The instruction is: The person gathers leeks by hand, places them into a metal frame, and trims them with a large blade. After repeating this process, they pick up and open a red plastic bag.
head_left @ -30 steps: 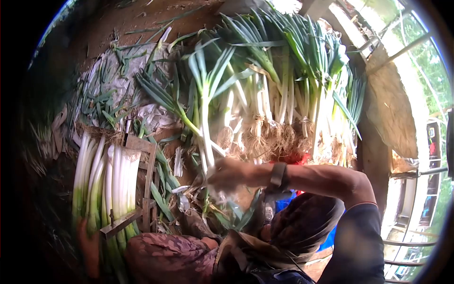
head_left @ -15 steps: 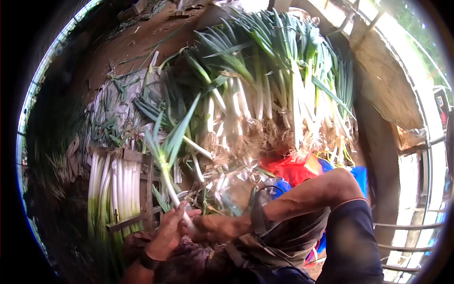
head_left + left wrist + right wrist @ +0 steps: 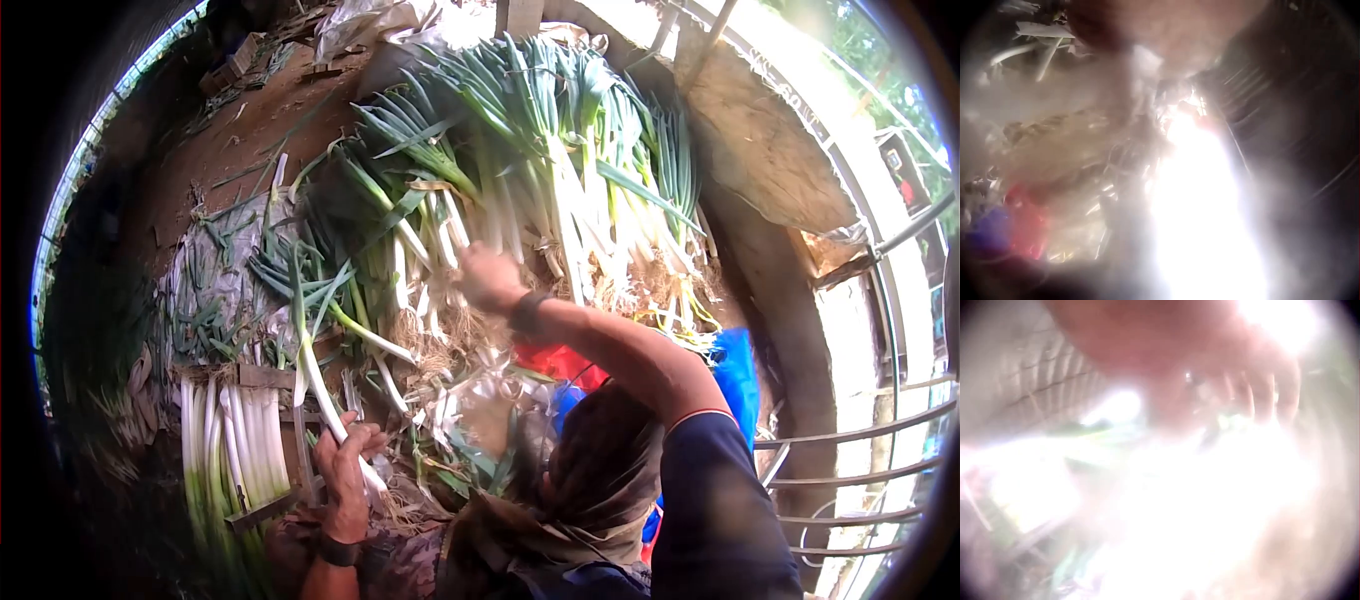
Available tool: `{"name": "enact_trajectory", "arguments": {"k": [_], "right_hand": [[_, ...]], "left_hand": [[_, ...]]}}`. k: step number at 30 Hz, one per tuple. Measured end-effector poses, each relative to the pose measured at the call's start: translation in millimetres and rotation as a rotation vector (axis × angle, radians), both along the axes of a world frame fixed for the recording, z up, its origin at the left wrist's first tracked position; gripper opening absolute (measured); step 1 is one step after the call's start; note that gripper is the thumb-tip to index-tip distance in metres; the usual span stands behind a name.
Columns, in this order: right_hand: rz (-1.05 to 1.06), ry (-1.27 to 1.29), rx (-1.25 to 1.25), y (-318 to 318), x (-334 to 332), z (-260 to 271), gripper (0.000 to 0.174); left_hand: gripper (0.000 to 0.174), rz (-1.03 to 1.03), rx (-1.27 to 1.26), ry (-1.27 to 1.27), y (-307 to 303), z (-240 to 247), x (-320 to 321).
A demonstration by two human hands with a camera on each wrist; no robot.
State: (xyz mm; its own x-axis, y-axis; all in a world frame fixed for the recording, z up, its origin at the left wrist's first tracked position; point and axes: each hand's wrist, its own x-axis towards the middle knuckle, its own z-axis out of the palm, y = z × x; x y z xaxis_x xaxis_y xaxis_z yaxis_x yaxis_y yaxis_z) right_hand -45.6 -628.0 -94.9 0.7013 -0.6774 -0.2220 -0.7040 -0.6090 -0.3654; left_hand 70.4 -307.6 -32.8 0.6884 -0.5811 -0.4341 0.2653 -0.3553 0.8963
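Observation:
In the head view my left hand (image 3: 345, 465) grips one leek (image 3: 325, 395) low on its white stem. The leek leans up and to the left, its roots (image 3: 405, 505) lying over my lap. My right hand (image 3: 490, 280) is blurred and stretched over the white stems of a row of rooted leeks (image 3: 570, 210). In the right wrist view its fingers (image 3: 1263, 397) point down into glare, and I cannot tell whether they hold a stem. The left wrist view is mostly washed out, with part of the hand (image 3: 1172, 31) along the top.
Trimmed leeks (image 3: 240, 440) lie side by side in a wooden frame (image 3: 262, 508) on the left. Scraps and cut leaves cover a pale sheet (image 3: 215, 290). Red plastic (image 3: 560, 365) and blue plastic (image 3: 737, 385) lie by my knee; metal bars (image 3: 850, 485) stand at the right.
My right hand has left the leek's lower stem and moved up to the row of leeks. The left hand keeps the leek, now slightly lower and further left. The head view has shifted.

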Motion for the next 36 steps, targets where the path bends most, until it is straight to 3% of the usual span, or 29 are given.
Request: {"name": "enact_trajectory", "arguments": {"k": [1, 3, 5, 6, 8, 12, 15, 17, 18, 21, 24, 27, 28, 31, 34, 36], "right_hand": [[-0.085, 0.020, -0.184, -18.1, -11.2, -12.9, 0.062], [-0.261, -0.092, -0.266, -47.1, -38.5, -3.2, 0.073], [-0.412, -0.116, -0.383, -67.4, -65.8, -25.6, 0.085], [-0.541, -0.118, -0.246, -61.8, -72.1, -5.4, 0.087], [-0.622, -0.036, -0.234, -75.3, -93.4, -11.0, 0.099], [-0.654, -0.104, -0.075, -86.5, -111.7, -17.0, 0.108], [-0.587, 0.042, -0.230, -82.6, -106.0, -18.1, 0.100], [-0.580, 0.092, -0.238, -92.3, -103.5, -22.7, 0.080], [-0.579, 0.085, -0.361, -95.5, -105.5, -27.2, 0.049], [-0.713, -0.148, -0.160, -128.3, -124.7, -15.6, 0.028], [-0.766, -0.267, -0.163, -152.4, -148.8, -13.3, 0.028], [-0.851, -0.354, -0.022, -127.1, -156.8, 44.6, 0.029], [-0.824, -0.477, 0.041, -128.9, -166.4, 40.4, 0.033], [-0.850, -0.614, 0.139, -141.5, -182.3, 2.8, 0.033], [-0.863, -0.798, 0.312, -169.0, -215.2, -73.3, 0.025], [-0.199, 0.018, -0.304, -209.9, -246.0, -126.5, 0.027]], "left_hand": [[0.044, 0.011, -0.010, -0.012, -2.5, 3.1, -3.3], [0.044, -0.020, -0.001, -0.027, -4.1, 8.4, -6.4], [0.043, -0.061, -0.023, -0.056, -5.5, 12.0, -10.5], [0.043, -0.065, -0.023, -0.056, -5.2, 9.2, -10.5], [0.041, -0.097, -0.026, -0.055, -5.6, 1.0, -10.1], [0.039, -0.098, -0.020, -0.061, -11.1, -3.1, -14.7], [0.039, -0.117, -0.005, -0.079, -14.5, -4.8, -15.5], [0.040, -0.130, 0.009, -0.100, -16.0, -3.4, -14.8], [0.040, -0.125, 0.013, -0.100, -15.2, -3.2, -14.0], [0.041, -0.117, 0.000, -0.101, -14.9, -2.1, -13.5], [0.042, -0.107, 0.011, -0.085, -16.1, 5.9, -14.7], [0.041, -0.085, -0.008, -0.076, -14.8, 7.3, -13.0], [0.040, -0.092, -0.014, -0.085, -14.1, 7.8, -11.1], [0.039, -0.091, -0.034, -0.101, -12.7, 12.4, -11.0], [0.038, -0.091, -0.033, -0.110, -11.1, 13.8, -11.8], [0.038, -0.091, -0.019, -0.113, -10.1, 13.5, -11.7]]}}
